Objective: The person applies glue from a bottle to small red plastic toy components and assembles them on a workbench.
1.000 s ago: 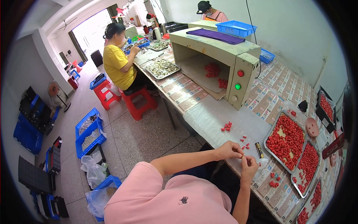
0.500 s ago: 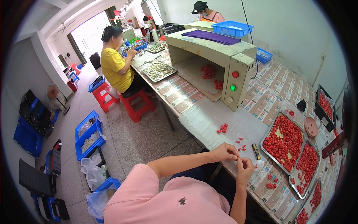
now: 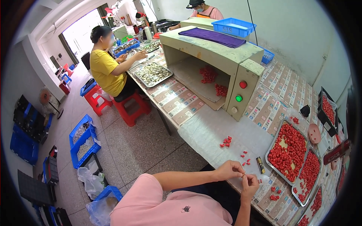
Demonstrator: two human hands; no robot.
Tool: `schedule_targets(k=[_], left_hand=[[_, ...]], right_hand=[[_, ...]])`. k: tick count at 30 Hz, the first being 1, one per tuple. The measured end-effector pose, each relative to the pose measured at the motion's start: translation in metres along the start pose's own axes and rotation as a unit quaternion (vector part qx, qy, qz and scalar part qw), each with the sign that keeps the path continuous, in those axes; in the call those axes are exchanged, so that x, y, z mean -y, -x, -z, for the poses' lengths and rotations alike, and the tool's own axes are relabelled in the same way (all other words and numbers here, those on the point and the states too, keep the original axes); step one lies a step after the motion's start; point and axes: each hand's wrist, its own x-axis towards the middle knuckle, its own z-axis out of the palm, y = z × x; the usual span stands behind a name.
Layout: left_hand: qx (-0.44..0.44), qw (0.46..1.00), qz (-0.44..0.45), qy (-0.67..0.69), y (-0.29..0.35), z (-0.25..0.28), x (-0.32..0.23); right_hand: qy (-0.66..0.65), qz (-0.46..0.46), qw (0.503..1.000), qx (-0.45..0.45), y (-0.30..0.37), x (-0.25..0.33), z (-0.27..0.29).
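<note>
My left hand (image 3: 228, 169) and my right hand (image 3: 250, 184) meet at the near edge of the table, fingertips pinched together on a small part that is too small to make out. Just beyond them lie loose red pieces (image 3: 246, 162) and a further small heap of red pieces (image 3: 226, 141) on the white sheet. A short dark and yellow tube (image 3: 260, 164) lies right of the hands. Metal trays filled with red pieces (image 3: 288, 150) (image 3: 310, 171) sit to the right.
A cream box-shaped machine (image 3: 247, 71) with a red and a green button stands on the long table (image 3: 211, 128), with a purple cloth and a blue basket (image 3: 233, 26) on top. A person in yellow (image 3: 105, 69) sits on a red stool; another stands at the back. Blue crates (image 3: 83, 141) line the floor.
Both hands stay together at the table edge, working the small part. The view has shifted a little, so they sit lower in the picture.
</note>
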Motion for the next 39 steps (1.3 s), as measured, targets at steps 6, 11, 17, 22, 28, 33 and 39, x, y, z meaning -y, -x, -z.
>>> schedule_targets(k=[6, 11, 17, 22, 28, 33, 39], left_hand=[[-0.002, 0.999, 0.031, -0.011, -0.003, -0.002, -0.007], [-0.016, 0.999, 0.027, 0.001, -0.003, 0.0, -0.009], [-0.027, 0.999, 0.031, 0.026, 0.003, -0.006, -0.007], [-0.018, 1.0, 0.004, 0.001, -0.001, -0.001, -0.002], [-0.004, 0.999, 0.033, -0.011, -0.003, 0.001, -0.006], [-0.01, 0.998, 0.037, -0.048, 0.0, 0.001, -0.005], [0.002, 0.999, 0.016, -0.04, 0.003, 0.002, -0.005]], right_hand=[[-0.017, -0.044, 0.999, -0.008, -0.002, 0.009, -0.002], [-0.013, -0.036, 0.999, -0.002, 0.0, 0.005, -0.002], [-0.023, -0.067, 0.997, 0.011, 0.0, -0.001, 0.0], [-0.026, -0.05, 0.998, 0.016, -0.005, -0.004, -0.001], [-0.026, -0.022, 0.999, 0.016, -0.005, 0.0, 0.001], [-0.026, -0.037, 0.999, 0.013, -0.002, 0.006, 0.001], [-0.03, -0.045, 0.998, 0.015, 0.002, 0.011, -0.001]])
